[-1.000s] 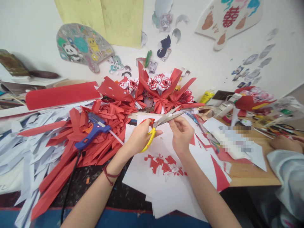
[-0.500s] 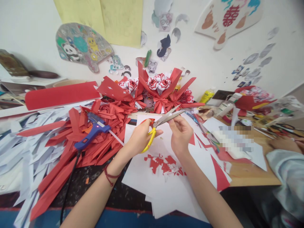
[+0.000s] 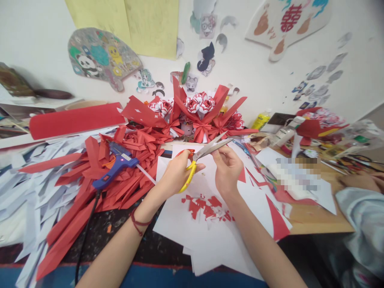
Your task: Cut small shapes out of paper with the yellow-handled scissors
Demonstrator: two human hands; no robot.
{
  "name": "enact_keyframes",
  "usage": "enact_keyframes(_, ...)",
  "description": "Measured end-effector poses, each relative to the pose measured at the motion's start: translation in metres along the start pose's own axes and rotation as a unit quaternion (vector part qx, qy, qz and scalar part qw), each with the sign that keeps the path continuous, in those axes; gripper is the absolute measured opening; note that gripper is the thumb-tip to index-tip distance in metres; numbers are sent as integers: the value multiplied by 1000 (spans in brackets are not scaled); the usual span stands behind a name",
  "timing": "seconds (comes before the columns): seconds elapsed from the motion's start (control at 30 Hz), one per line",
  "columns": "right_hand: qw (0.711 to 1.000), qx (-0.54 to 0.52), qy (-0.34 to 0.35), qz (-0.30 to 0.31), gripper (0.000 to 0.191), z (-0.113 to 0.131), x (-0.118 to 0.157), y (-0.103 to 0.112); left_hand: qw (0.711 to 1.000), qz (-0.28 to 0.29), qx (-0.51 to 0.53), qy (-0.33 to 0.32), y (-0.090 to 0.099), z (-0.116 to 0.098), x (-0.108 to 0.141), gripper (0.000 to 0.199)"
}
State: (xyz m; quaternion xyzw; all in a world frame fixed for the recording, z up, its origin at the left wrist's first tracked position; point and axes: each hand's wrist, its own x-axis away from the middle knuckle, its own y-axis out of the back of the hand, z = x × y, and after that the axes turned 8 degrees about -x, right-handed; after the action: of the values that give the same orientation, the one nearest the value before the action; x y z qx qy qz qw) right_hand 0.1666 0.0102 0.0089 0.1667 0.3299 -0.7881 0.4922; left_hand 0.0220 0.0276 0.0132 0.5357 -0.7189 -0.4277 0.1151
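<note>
Your left hand grips the yellow-handled scissors, blades parted, above white paper sheets on the bench. Your right hand curls narrowly beside the blades, its contents indiscernible. Paper bouquets line the wall.

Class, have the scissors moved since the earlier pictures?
No, not visibly: the scissors keep the same place relative to the red paper scraps; the whole view has shifted slightly.
</note>
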Motion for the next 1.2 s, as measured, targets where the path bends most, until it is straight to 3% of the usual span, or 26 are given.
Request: enact_keyframes(1.2, 1000, 6, -9, 24, 10, 2, -3, 5, 994, -30, -106, -11, 4, 2, -2, 32)
